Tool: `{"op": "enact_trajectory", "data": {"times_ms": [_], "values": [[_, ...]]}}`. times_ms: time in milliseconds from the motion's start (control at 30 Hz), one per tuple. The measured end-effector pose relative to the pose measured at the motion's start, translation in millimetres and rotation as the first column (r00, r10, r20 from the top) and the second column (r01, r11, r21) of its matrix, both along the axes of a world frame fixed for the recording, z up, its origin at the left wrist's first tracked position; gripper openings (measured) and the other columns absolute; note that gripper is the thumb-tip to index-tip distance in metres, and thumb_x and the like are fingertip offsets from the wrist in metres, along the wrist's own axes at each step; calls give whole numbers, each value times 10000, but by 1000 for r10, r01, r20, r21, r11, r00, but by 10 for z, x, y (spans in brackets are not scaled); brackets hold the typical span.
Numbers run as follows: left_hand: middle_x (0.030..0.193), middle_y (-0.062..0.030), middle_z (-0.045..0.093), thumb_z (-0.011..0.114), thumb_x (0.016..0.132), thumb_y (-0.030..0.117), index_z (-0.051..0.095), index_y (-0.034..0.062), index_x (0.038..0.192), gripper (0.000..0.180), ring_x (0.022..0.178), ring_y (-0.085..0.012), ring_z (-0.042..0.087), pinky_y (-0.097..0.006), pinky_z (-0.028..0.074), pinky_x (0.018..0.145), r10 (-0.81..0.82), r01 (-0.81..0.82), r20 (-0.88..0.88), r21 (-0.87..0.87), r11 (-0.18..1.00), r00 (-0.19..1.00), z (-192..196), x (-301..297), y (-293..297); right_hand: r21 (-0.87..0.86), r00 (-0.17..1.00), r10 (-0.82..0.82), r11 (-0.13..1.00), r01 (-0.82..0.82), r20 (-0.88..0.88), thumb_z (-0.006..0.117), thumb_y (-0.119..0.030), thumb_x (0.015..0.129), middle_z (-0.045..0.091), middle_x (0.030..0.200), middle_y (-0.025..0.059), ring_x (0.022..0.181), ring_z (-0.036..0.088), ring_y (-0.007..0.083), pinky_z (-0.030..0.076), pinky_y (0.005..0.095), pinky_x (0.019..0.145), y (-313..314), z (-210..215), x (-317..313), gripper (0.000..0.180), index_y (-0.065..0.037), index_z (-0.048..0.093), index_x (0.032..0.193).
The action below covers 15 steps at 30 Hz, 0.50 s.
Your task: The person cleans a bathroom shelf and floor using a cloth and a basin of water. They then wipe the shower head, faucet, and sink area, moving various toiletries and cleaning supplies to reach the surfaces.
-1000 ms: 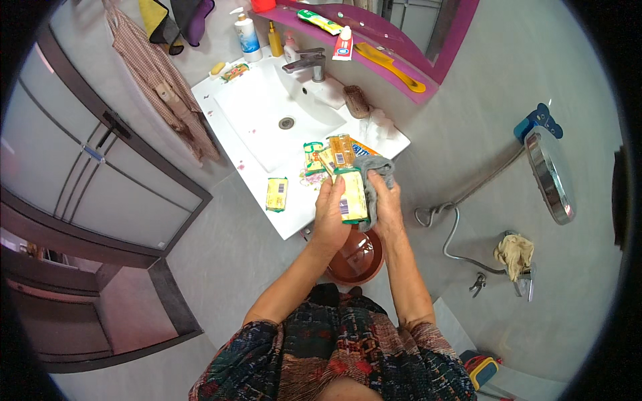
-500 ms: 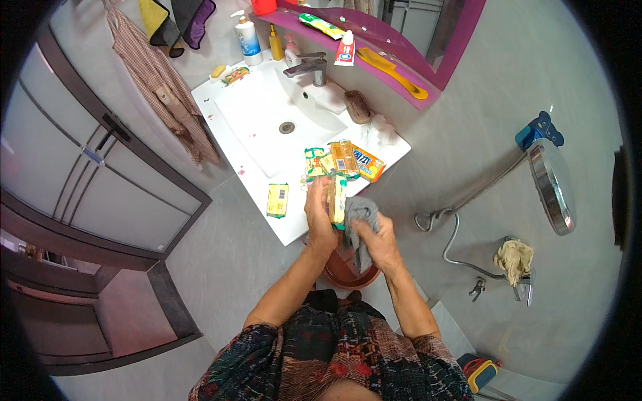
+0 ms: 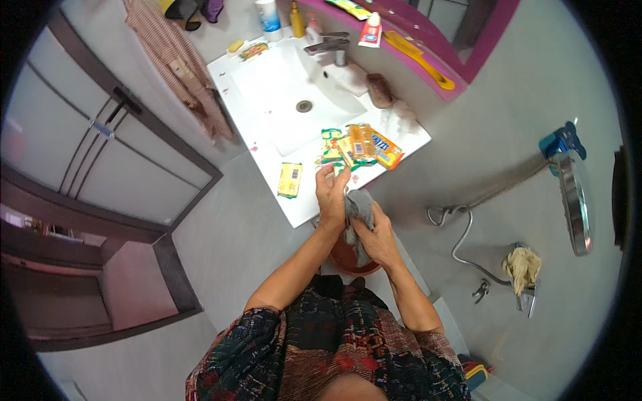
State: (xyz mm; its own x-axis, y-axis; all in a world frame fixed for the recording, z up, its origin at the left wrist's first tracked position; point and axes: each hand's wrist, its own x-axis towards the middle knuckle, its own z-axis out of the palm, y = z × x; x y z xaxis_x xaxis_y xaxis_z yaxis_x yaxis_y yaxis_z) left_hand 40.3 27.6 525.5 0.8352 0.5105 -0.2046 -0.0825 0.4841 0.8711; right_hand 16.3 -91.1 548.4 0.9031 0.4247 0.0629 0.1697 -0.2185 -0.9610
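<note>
A grey cloth [image 3: 359,212] is held between the two hands, just off the front edge of the white washbasin counter [image 3: 304,200]. The left hand [image 3: 332,199] is closed around the upper part of the cloth, with the fingers raised toward the packets. The right hand [image 3: 378,237] is closed on the lower part from the 4 o'clock side, and the end of the cloth hangs down below it, over a reddish-brown round bucket [image 3: 354,262] on the floor.

As far as can be judged, the work is in the middle. The cloth is gathered and crumpled in both hands, so it seems to be squeezed or folded, and it is not yet laid down anywhere. Whether it is wet cannot be told. The cloth looks soft, thin and limp, of a plain dull grey, with deep folds where it is pressed.

On the counter, at 12 o'clock from the hands, a small heap of packets [image 3: 354,147] in yellow, orange and green is lying, touching one another. One more yellow packet [image 3: 290,180] lies apart at 10 o'clock from the hands. The basin bowl [image 3: 294,100] is further up, with the tap [image 3: 329,47] behind it.

At 3 o'clock, well apart, a shower hose [image 3: 461,240] is seen against the wall, and a beige rag [image 3: 521,266] hangs near it.
</note>
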Motion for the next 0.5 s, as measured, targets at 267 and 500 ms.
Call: {"op": "enact_trajectory", "data": {"times_ms": [267,500], "values": [[1089,-136,487,709,730,273,408,43,1245,639,982,-305,458,-427,361,791,249,188,-217,973,136,944,-581,158,330,160,956,-45,983,94,-289,566,-85,820,627,912,56,787,559,120,461,279,719,-303,109,207,292,20,565,1093],[1127,-122,454,762,678,282,413,72,1267,716,977,-271,428,-401,332,794,274,150,-116,983,-108,955,-650,239,399,20,967,-236,972,235,95,584,-97,787,610,1017,150,924,595,226,456,336,821,-360,364,564,362,13,524,1127]]}}
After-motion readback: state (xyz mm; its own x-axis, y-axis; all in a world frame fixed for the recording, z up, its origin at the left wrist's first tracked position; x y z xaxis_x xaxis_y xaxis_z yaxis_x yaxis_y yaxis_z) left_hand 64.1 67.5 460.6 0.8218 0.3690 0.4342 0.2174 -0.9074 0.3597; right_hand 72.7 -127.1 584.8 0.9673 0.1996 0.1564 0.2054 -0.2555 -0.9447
